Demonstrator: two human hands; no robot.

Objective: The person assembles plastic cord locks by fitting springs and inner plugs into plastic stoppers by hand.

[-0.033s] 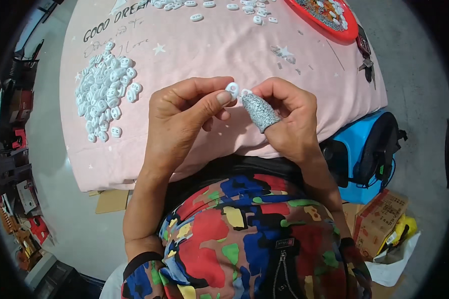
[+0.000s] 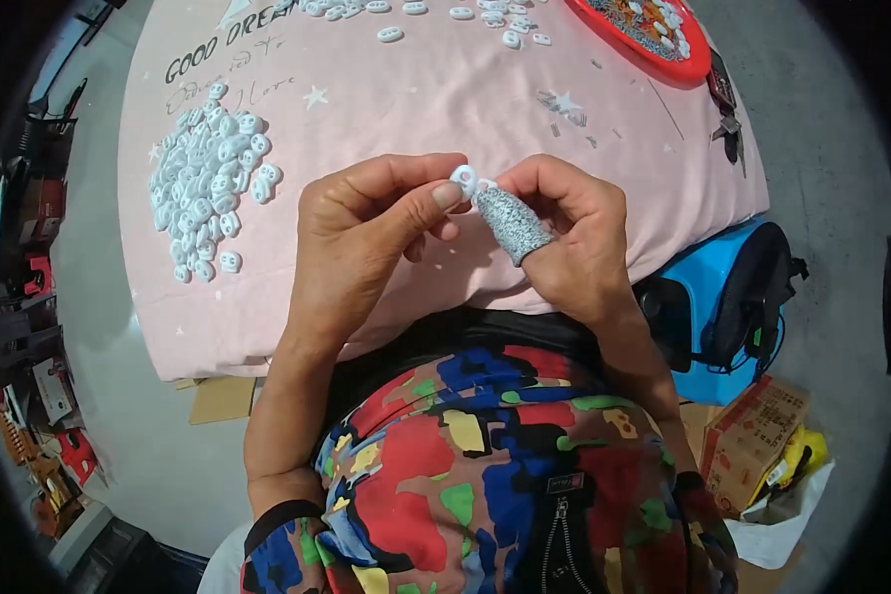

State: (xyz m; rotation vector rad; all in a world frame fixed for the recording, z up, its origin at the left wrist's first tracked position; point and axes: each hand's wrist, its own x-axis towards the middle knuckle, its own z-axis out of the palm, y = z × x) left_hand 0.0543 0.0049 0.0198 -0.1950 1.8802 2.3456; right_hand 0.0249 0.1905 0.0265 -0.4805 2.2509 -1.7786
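Over our pink-clothed table (image 2: 445, 89), our left hand (image 2: 366, 238) and right hand (image 2: 564, 238) are pinching a small white ring (image 2: 463, 179), near the white pile (image 2: 208, 178); it may slip, being tiny.

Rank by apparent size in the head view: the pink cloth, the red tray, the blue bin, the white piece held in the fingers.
1. Pink printed cloth
2. Blue plastic bin
3. Round red tray, partly cut off, so unsure against the bin
4. Small white ring-shaped piece

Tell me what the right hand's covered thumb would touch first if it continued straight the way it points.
Almost at once the small white plastic piece pinched in the left hand: the right hand's grey-sleeved thumb points up-left at it. Whether they already touch is unclear.
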